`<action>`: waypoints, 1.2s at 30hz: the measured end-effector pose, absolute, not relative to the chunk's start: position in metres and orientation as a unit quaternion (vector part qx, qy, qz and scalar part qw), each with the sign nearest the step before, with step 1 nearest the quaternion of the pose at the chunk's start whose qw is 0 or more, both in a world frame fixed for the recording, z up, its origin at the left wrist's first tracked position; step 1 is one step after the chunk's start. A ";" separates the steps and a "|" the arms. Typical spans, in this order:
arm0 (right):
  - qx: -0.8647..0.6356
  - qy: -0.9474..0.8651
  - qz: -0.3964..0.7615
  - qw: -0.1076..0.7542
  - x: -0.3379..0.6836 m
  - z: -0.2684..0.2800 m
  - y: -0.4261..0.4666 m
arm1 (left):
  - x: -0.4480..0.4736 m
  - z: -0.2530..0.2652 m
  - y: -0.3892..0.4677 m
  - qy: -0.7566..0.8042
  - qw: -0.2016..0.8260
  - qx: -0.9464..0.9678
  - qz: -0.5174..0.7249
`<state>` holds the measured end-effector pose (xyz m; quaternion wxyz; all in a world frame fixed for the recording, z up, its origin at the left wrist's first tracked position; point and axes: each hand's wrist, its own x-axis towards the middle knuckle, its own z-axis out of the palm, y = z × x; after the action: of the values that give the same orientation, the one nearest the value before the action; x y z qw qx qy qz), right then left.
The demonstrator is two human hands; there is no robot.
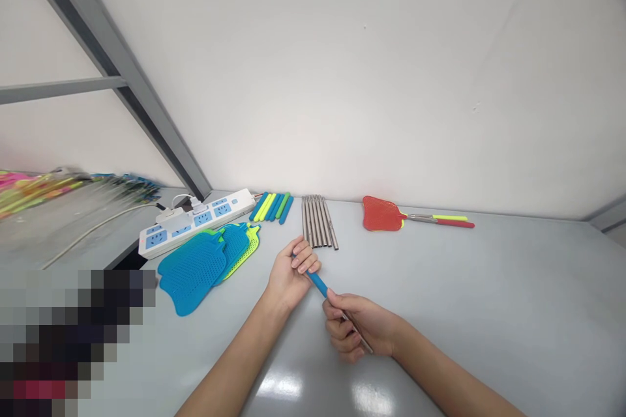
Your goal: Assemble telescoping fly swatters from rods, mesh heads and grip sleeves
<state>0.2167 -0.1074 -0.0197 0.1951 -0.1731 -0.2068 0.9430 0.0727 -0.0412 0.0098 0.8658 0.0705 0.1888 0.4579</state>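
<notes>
A blue handle sleeve (318, 284) runs between my two hands, above the grey table. My left hand (293, 272) is closed around its upper end. Lower right, my right hand (359, 326) grips a thin metal rod (360, 335) that lines up with the sleeve; their joint is hidden by my fingers. Beyond my left hand lies a row of several metal rods (319, 221). To their left are several blue, yellow and green handle sleeves (272, 207). Blue fly swatter heads (195, 270) overlap a yellow-green swatter head (248, 253) on the left.
A white power strip (198, 221) with plugs sits behind the swatter heads. Fly swatters with a red head (383, 214) on top lie at the back right near the wall. Bagged coloured items (73, 192) lie far left beside a grey frame post (147, 117). A pixelated patch covers the lower left.
</notes>
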 end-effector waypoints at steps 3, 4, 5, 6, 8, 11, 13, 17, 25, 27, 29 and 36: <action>-0.173 -0.208 0.943 0.194 0.216 -0.020 -0.108 | 0.073 0.010 -0.041 0.184 0.867 0.065 0.458; -0.174 -0.209 0.943 0.193 0.216 -0.020 -0.108 | 0.073 0.010 -0.041 0.181 0.868 0.064 0.457; -0.175 -0.211 0.942 0.193 0.216 -0.019 -0.108 | 0.073 0.009 -0.042 0.179 0.869 0.064 0.456; -0.177 -0.212 0.941 0.194 0.215 -0.019 -0.109 | 0.073 0.009 -0.042 0.177 0.869 0.065 0.456; -0.183 -0.213 0.940 0.195 0.215 -0.019 -0.109 | 0.073 0.009 -0.042 0.177 0.869 0.068 0.458; -0.190 -0.213 0.938 0.197 0.214 -0.019 -0.109 | 0.073 0.007 -0.042 0.173 0.866 0.077 0.463; -0.193 -0.214 0.937 0.198 0.214 -0.018 -0.109 | 0.073 0.006 -0.041 0.170 0.864 0.082 0.467; -0.197 -0.215 0.935 0.200 0.214 -0.018 -0.109 | 0.073 0.005 -0.040 0.178 0.862 0.084 0.467; -0.203 -0.205 0.936 0.202 0.213 -0.019 -0.109 | 0.073 0.004 -0.040 0.180 0.863 0.079 0.466; -0.203 -0.208 0.935 0.206 0.213 -0.019 -0.109 | 0.073 0.004 -0.040 0.181 0.862 0.078 0.466; -0.207 -0.211 0.932 0.208 0.213 -0.019 -0.109 | 0.073 0.004 -0.040 0.185 0.860 0.078 0.468; -0.216 -0.216 0.927 0.219 0.211 -0.022 -0.108 | 0.073 0.005 -0.040 0.200 0.852 0.075 0.477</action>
<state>0.2114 -0.1084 -0.0221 0.2189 -0.2161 -0.2161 0.9266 0.0733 -0.0397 0.0051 0.8524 0.0753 0.2000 0.4773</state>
